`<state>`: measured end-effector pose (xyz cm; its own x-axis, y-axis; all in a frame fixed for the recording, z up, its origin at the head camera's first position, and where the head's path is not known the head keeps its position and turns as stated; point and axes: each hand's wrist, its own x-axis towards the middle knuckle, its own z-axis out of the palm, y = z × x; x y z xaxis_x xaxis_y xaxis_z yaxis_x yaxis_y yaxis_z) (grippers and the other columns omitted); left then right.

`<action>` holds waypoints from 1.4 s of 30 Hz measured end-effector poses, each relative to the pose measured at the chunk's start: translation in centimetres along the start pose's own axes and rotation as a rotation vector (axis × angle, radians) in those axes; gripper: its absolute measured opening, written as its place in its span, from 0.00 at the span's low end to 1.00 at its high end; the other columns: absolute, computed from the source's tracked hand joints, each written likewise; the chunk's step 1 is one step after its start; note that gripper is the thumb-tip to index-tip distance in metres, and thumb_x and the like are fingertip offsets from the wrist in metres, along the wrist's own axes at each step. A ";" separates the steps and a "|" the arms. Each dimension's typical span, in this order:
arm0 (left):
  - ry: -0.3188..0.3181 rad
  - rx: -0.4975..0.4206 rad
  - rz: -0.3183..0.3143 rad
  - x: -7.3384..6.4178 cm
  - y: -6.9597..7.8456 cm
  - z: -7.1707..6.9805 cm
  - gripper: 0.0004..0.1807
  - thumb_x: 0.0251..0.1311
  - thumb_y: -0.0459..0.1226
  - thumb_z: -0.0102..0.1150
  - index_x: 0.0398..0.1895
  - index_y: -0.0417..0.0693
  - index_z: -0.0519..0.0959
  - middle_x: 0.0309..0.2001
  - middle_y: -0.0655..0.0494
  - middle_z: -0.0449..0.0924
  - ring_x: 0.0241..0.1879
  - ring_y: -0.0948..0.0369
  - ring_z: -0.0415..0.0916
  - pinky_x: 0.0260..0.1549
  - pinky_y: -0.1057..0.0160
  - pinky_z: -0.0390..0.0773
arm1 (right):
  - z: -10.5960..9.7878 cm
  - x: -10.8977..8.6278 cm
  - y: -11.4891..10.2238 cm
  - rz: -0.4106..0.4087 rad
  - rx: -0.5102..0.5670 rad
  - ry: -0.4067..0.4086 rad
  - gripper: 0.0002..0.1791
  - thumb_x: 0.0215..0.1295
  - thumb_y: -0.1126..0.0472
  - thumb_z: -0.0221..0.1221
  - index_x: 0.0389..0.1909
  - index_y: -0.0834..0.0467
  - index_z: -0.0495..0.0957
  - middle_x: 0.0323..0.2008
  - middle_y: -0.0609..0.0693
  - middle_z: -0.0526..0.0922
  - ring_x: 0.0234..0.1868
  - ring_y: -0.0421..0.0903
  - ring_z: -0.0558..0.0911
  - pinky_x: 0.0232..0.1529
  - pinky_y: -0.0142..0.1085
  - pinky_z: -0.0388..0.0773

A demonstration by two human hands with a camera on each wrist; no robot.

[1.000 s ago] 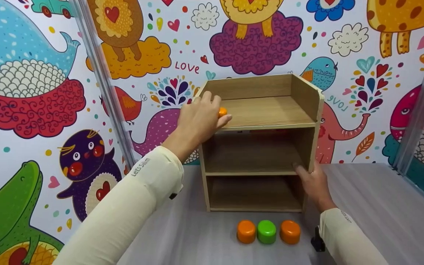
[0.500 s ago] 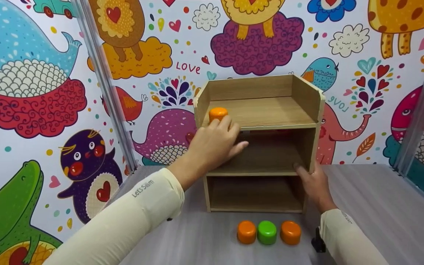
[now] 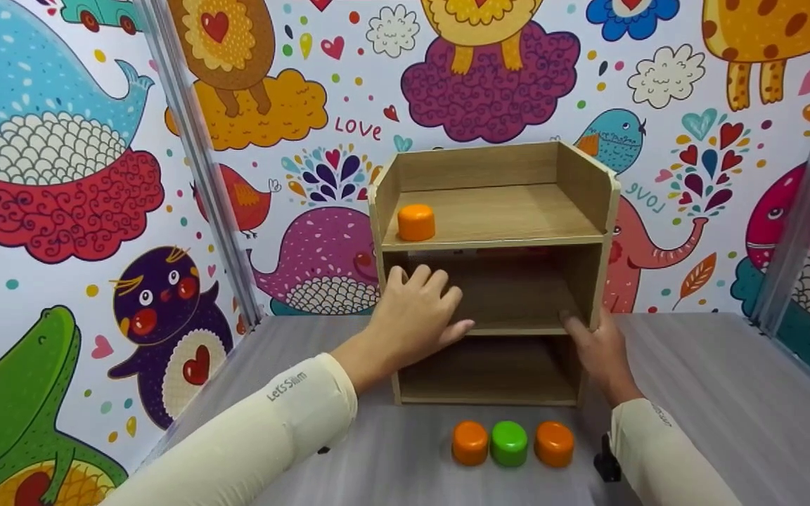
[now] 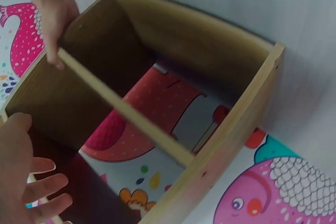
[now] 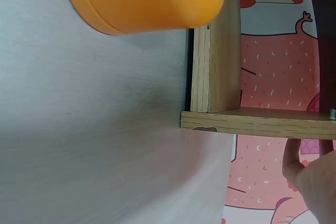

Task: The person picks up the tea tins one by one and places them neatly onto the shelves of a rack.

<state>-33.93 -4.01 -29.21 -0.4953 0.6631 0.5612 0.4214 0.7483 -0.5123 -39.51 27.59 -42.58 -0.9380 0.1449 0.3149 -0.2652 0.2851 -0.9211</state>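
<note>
A wooden three-tier shelf [image 3: 493, 333] stands upright on the table. One orange rounded cylinder [image 3: 416, 223] sits at the front left of its top tier. My left hand [image 3: 415, 316] holds nothing, its fingers spread and slightly bent before the middle tier. The left wrist view shows that hand [image 4: 21, 177] beside the shelf's open compartments. With thumb inside and fingers outside, my right hand [image 3: 598, 351] grips the right side panel [image 3: 605, 260]. In the right wrist view, fingers [image 5: 292, 161] lie against the panel's outer face.
In front of the shelf, an orange cylinder [image 3: 470, 443], a green cylinder [image 3: 509, 443] and another orange cylinder [image 3: 554, 443] stand in a row on the grey table [image 3: 700, 393]. Walls printed with cartoon animals [image 3: 349, 84] rise behind and on the left.
My left hand has let go of the orange cylinder on the top tier and moved down in front of the middle tier. The right hand has stayed on the side panel.
</note>
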 end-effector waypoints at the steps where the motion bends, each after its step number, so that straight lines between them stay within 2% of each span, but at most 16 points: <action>1: -0.006 -0.002 0.003 -0.2 0.2 0.3 0.27 0.69 0.64 0.50 0.45 0.54 0.83 0.45 0.53 0.81 0.47 0.53 0.76 0.44 0.47 0.76 | 0.0 0.0 0.0 0.002 -0.002 0.000 0.42 0.75 0.43 0.54 0.81 0.51 0.46 0.76 0.59 0.58 0.74 0.61 0.62 0.76 0.62 0.54; 9: -0.125 -0.022 0.027 -1.7 2.1 2.2 0.28 0.70 0.65 0.47 0.52 0.56 0.82 0.49 0.53 0.81 0.49 0.53 0.76 0.47 0.46 0.79 | 0.1 -0.2 -0.1 0.012 -0.003 0.001 0.43 0.75 0.41 0.54 0.81 0.51 0.46 0.76 0.59 0.58 0.73 0.61 0.62 0.75 0.63 0.55; 16: -0.234 -0.070 0.037 -2.5 3.3 3.3 0.29 0.72 0.65 0.45 0.58 0.57 0.81 0.54 0.52 0.79 0.53 0.52 0.77 0.49 0.44 0.81 | 0.0 -0.2 -0.1 0.009 -0.016 0.002 0.44 0.75 0.41 0.54 0.82 0.50 0.44 0.78 0.58 0.55 0.75 0.61 0.60 0.76 0.63 0.52; 25: -0.328 -0.154 0.023 -3.2 4.5 4.4 0.30 0.72 0.64 0.46 0.61 0.57 0.79 0.59 0.50 0.78 0.57 0.51 0.78 0.53 0.42 0.81 | 0.2 -1.0 -1.9 0.031 0.040 -0.003 0.41 0.74 0.49 0.55 0.81 0.50 0.47 0.74 0.60 0.59 0.73 0.62 0.62 0.75 0.64 0.53; 29: -0.348 -0.166 0.021 -3.4 5.0 4.9 0.30 0.71 0.65 0.47 0.61 0.58 0.79 0.59 0.50 0.78 0.58 0.51 0.78 0.53 0.41 0.81 | 0.1 -1.1 -2.1 0.023 0.030 -0.008 0.41 0.75 0.49 0.55 0.81 0.51 0.47 0.75 0.60 0.59 0.73 0.62 0.62 0.75 0.64 0.53; 35: -0.342 -0.171 0.024 -3.9 5.7 5.6 0.30 0.70 0.65 0.48 0.59 0.57 0.80 0.60 0.51 0.79 0.57 0.51 0.80 0.51 0.42 0.82 | 0.0 -0.3 -0.5 0.004 0.009 -0.007 0.41 0.75 0.48 0.55 0.81 0.49 0.46 0.76 0.58 0.58 0.74 0.61 0.61 0.75 0.64 0.53; 42: -0.395 -0.181 0.033 -4.6 6.7 6.5 0.29 0.71 0.65 0.47 0.60 0.59 0.80 0.60 0.52 0.79 0.56 0.51 0.79 0.50 0.43 0.82 | 0.0 0.1 0.2 0.004 -0.005 -0.007 0.41 0.76 0.46 0.54 0.81 0.48 0.44 0.77 0.58 0.56 0.74 0.61 0.60 0.75 0.64 0.53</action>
<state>-33.74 -2.22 -39.43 -0.7175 0.6553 0.2363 0.5506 0.7413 -0.3838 -39.69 27.73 -42.75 -0.9407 0.1393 0.3093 -0.2600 0.2892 -0.9213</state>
